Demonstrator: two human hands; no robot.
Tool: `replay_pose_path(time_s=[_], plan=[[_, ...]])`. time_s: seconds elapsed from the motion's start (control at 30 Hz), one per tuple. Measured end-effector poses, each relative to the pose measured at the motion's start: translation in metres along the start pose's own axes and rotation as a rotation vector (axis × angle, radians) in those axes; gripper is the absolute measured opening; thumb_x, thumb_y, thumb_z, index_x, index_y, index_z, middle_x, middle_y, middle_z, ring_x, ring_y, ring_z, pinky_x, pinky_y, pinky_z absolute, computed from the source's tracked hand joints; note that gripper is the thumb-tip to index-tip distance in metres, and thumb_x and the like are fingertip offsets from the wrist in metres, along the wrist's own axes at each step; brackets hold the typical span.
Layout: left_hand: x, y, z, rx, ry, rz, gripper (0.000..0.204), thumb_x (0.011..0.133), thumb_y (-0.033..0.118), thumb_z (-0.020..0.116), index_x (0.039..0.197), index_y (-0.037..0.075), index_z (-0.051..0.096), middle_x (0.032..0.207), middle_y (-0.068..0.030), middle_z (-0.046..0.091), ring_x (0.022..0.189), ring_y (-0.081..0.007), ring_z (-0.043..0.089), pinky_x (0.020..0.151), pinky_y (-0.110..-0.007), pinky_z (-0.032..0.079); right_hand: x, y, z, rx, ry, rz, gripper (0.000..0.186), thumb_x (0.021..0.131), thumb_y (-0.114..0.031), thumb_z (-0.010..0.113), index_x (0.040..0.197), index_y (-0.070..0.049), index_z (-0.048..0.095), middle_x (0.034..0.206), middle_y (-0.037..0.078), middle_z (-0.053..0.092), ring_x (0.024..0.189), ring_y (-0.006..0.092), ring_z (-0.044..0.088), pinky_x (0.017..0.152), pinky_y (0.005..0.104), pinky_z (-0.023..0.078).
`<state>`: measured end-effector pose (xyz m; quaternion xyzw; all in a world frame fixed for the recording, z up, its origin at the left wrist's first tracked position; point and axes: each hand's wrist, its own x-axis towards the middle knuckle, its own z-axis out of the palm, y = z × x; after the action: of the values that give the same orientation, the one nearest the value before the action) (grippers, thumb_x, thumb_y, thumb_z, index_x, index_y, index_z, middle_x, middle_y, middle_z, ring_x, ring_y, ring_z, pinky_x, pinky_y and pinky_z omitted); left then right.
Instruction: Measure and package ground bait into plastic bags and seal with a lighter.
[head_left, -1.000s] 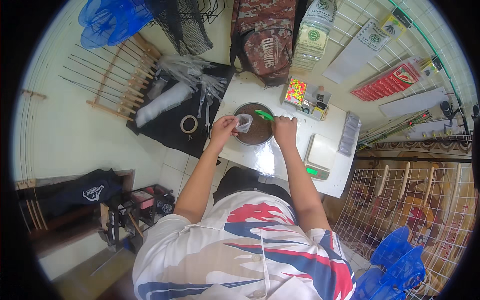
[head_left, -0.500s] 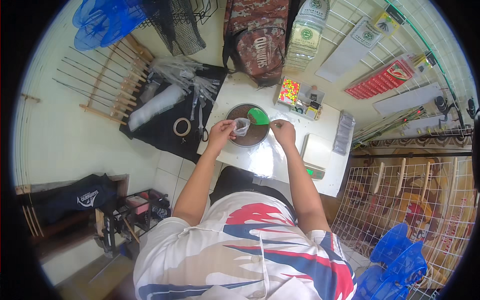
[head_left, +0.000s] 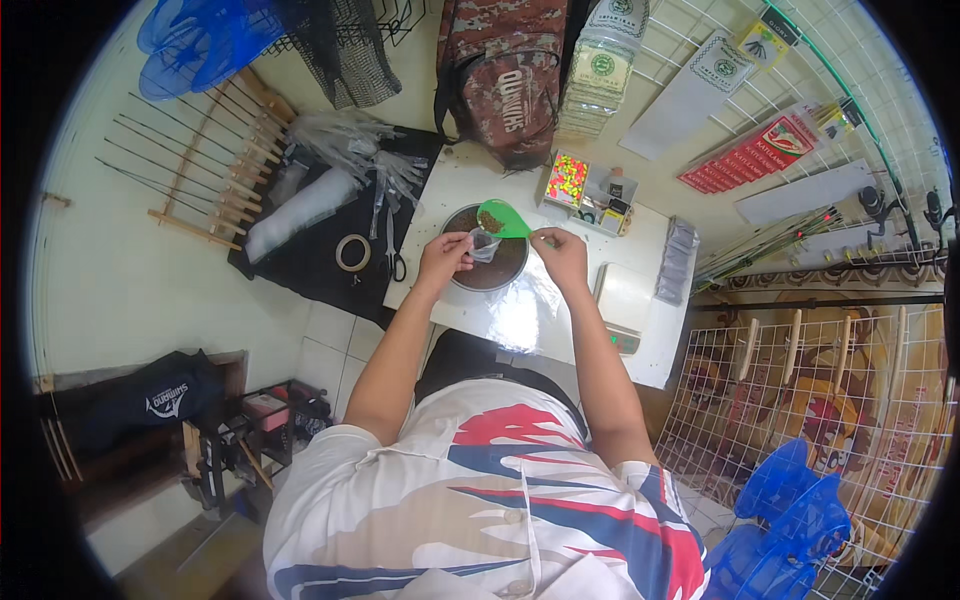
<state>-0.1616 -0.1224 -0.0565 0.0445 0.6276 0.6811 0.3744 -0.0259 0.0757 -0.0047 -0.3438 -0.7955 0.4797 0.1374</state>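
Observation:
A round pan [head_left: 523, 268] of brown granules [head_left: 492, 274] stands on the white table in front of me. Over its left part, my left hand [head_left: 445, 262] pinches a small clear plastic bag [head_left: 484, 247] near its mouth. My right hand [head_left: 562, 258] grips the handle end of a green scoop [head_left: 513, 222] at the pan's right. The scoop's bowl carries some brown granules and sits just above the bag's mouth; whether the two touch, I cannot tell.
A digital scale [head_left: 622, 305] lies to the right, beside a row of filled clear packets [head_left: 677, 262]. Behind the pan is a divided box [head_left: 568, 180] with bright beads. Scissors [head_left: 396, 258], a tape roll [head_left: 352, 253] and plastic bags [head_left: 305, 210] rest on black cloth at left.
The green scoop has risen out of the granules and shifted left over the bag, carrying some granules. My right hand moved slightly with it; my left hand still holds the bag.

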Motion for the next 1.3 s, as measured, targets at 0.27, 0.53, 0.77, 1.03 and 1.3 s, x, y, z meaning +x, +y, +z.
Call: replay_pose_path(time_s=[0.27,0.53,0.77,1.03,1.3], plan=[[0.003,-0.005,-0.002,-0.016,0.006,-0.001,0.033,0.092,0.018,0.066,0.115,-0.004,0.059,0.095,-0.0084,0.065,0.073,-0.0138,0.064,0.065,-0.026,0.058,-0.008,0.0,0.003,-0.099,0.058,-0.145,0.026,0.074,-0.028,0.075,0.092,-0.008,0.076,0.08,0.013,0.072,0.071,0.0266,0.07,0.068,0.0339,0.053],[0.005,-0.004,-0.004,-0.026,0.018,-0.021,0.034,0.091,0.018,0.067,0.115,-0.005,0.058,0.096,-0.0098,0.065,0.074,-0.0152,0.065,0.066,-0.027,0.059,-0.01,-0.007,0.002,-0.257,0.095,-0.378,0.022,0.073,-0.028,0.074,0.087,-0.01,0.076,0.075,0.008,0.069,0.073,0.024,0.064,0.078,0.0381,0.041],[0.005,0.002,-0.002,-0.022,0.001,-0.031,0.034,0.092,0.018,0.067,0.115,-0.005,0.058,0.097,-0.01,0.064,0.076,-0.0152,0.065,0.068,-0.028,0.059,-0.01,-0.012,0.003,-0.36,0.175,-0.501,0.018,0.072,-0.026,0.074,0.083,-0.011,0.075,0.073,0.005,0.068,0.071,0.022,0.062,0.079,0.0379,0.038],[0.008,0.004,-0.002,-0.034,-0.001,-0.05,0.033,0.091,0.015,0.066,0.115,-0.006,0.057,0.097,-0.0107,0.064,0.077,-0.0157,0.065,0.069,-0.028,0.059,-0.008,-0.012,0.004,-0.359,0.193,-0.549,0.014,0.071,-0.024,0.074,0.08,-0.013,0.074,0.073,0.002,0.068,0.071,0.0189,0.06,0.079,0.0368,0.037],[0.008,0.005,-0.002,-0.008,-0.005,-0.039,0.031,0.091,0.013,0.065,0.114,-0.006,0.058,0.096,-0.0108,0.065,0.076,-0.0153,0.065,0.068,-0.027,0.059,-0.007,-0.001,0.004,-0.345,0.23,-0.566,0.015,0.07,-0.024,0.075,0.08,-0.012,0.074,0.073,0.003,0.068,0.072,0.0194,0.06,0.079,0.0366,0.037]])
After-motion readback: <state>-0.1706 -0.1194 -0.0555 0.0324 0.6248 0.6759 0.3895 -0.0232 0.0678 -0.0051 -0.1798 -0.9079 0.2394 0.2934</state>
